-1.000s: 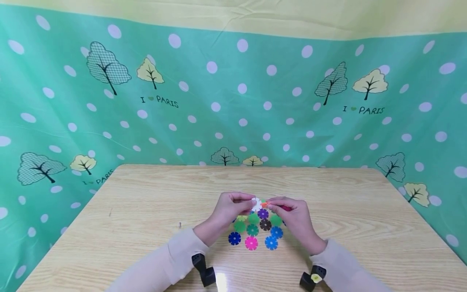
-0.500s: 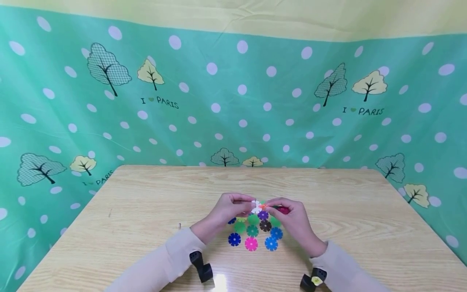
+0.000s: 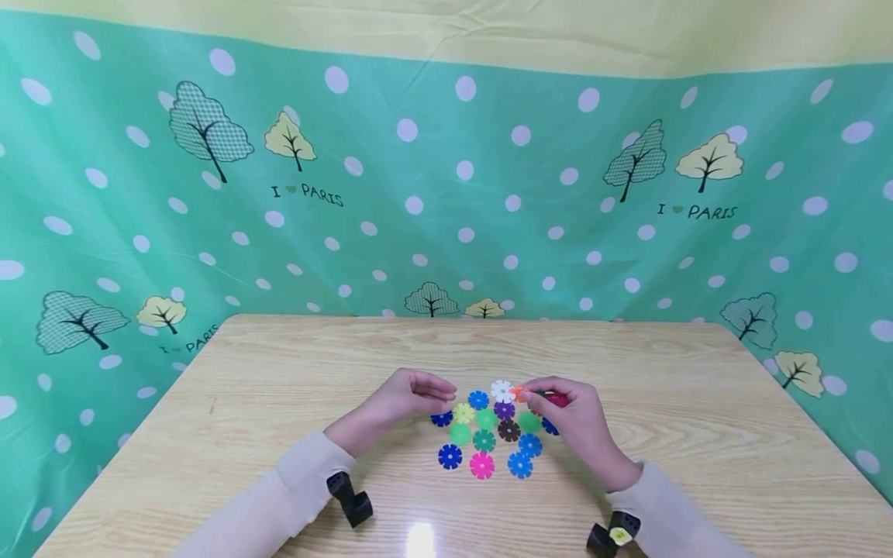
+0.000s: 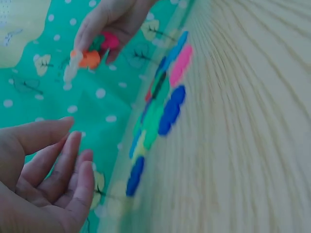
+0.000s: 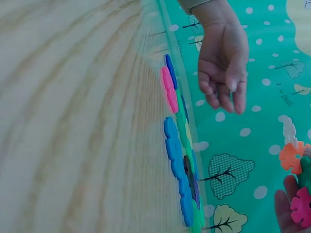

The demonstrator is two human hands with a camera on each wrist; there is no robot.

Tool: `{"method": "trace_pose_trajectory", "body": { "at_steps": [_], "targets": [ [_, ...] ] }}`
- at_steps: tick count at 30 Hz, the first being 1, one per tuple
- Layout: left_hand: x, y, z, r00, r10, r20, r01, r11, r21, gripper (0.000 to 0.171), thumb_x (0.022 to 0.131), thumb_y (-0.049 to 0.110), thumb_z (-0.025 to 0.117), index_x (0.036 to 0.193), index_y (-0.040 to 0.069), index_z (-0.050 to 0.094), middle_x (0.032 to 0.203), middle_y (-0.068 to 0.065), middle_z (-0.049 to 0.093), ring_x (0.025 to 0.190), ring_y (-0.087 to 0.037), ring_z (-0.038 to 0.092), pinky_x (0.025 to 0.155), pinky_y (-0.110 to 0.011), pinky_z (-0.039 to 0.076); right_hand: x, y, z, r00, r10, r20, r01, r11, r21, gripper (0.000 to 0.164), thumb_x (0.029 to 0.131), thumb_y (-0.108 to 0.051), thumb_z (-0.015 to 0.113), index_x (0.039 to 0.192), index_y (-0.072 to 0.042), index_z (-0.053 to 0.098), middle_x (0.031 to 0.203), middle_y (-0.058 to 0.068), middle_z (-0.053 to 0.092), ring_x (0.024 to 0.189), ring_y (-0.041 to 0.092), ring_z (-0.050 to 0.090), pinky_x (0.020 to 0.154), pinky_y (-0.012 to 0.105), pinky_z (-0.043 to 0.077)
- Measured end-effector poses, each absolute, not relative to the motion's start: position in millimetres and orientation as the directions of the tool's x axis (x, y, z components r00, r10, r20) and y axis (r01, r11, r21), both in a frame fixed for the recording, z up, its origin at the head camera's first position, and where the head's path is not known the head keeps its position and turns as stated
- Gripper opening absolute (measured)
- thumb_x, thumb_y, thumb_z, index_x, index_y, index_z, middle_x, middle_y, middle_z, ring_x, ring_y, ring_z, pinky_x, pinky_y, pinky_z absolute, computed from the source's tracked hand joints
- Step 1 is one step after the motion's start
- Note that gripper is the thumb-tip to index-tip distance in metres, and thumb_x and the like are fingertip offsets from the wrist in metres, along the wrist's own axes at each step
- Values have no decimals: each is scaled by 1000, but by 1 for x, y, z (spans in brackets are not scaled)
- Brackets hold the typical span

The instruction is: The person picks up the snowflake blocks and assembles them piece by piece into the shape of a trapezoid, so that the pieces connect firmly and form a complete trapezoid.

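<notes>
My right hand [image 3: 577, 418] pinches a small chain of notched plastic snowflake discs above the table. A white disc [image 3: 501, 390] forms its free end, joined to an orange disc [image 5: 291, 157]. Behind these come a green disc [image 5: 305, 174] and a pink-red disc [image 5: 301, 208], close to the right palm. My left hand [image 3: 399, 401] holds nothing; its fingers are loosely bent, to the left of the chain and apart from it. Loose discs lie below both hands, among them a purple disc [image 3: 505, 409], a yellow disc [image 3: 463, 413] and a brown disc [image 3: 508, 430].
Nearer the front of the wooden table [image 3: 293, 356] lie a dark blue disc [image 3: 449, 456], a pink disc [image 3: 482, 465] and a light blue disc [image 3: 519, 465]. A green dotted cloth [image 3: 377, 256] hangs behind the table's far edge.
My left hand has let go of the white disc and moved left. The chain stays in my right hand, which has shifted slightly right, and the white disc is now in full view.
</notes>
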State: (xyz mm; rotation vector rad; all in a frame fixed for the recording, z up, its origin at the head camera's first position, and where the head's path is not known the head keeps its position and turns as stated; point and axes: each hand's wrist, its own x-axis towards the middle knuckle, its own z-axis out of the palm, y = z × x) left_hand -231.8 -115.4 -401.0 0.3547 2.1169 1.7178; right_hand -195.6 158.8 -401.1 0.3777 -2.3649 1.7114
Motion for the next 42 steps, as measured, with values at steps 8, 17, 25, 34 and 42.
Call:
{"method": "trace_pose_trajectory", "body": {
  "at_steps": [8, 17, 25, 34, 42],
  "targets": [
    [-240, -124, -412, -883, 438, -166, -31, 298, 954, 36, 76, -8, 67, 111, -1, 65, 111, -14, 67, 105, -26, 61, 90, -34, 51, -194, 157, -396, -951, -84, 297, -309, 309, -899, 14, 84, -13, 71, 94, -4, 71, 87, 11, 71, 67, 20, 65, 56, 29, 54],
    [-245, -126, -418, -881, 454, -133, 75, 412, 908, 36, 73, -5, 70, 107, 6, 69, 108, -8, 68, 101, -21, 62, 88, -32, 51, -192, 155, -390, -951, -95, 295, -310, 322, -895, 9, 84, -4, 69, 91, 1, 70, 85, 15, 69, 61, 18, 60, 50, 27, 50],
    [-249, -125, -420, -867, 488, -103, 177, 494, 851, 31, 73, -4, 73, 101, 9, 72, 97, -3, 70, 87, -13, 63, 78, -26, 52, -190, 153, -388, -942, -108, 318, -336, 312, -889, 8, 84, -4, 69, 90, 0, 70, 84, 15, 69, 58, 9, 57, 47, 26, 48],
    [-251, -126, -419, -856, 507, -98, 203, 505, 839, 31, 70, -3, 76, 98, 11, 72, 89, 1, 67, 81, -15, 57, 72, -27, 51, -179, 146, -371, -942, -118, 313, -334, 317, -887, 7, 84, -2, 68, 89, 3, 70, 86, 18, 68, 55, 9, 50, 44, 19, 39],
    [-252, -127, -420, -857, 508, -86, 203, 486, 850, 31, 69, -5, 77, 97, 8, 72, 87, 0, 67, 79, -14, 59, 72, -25, 53, -192, 150, -394, -940, -115, 322, -342, 312, -886, 9, 83, -7, 70, 91, -2, 71, 92, 14, 70, 57, 9, 52, 45, 19, 40]
  ]
}}
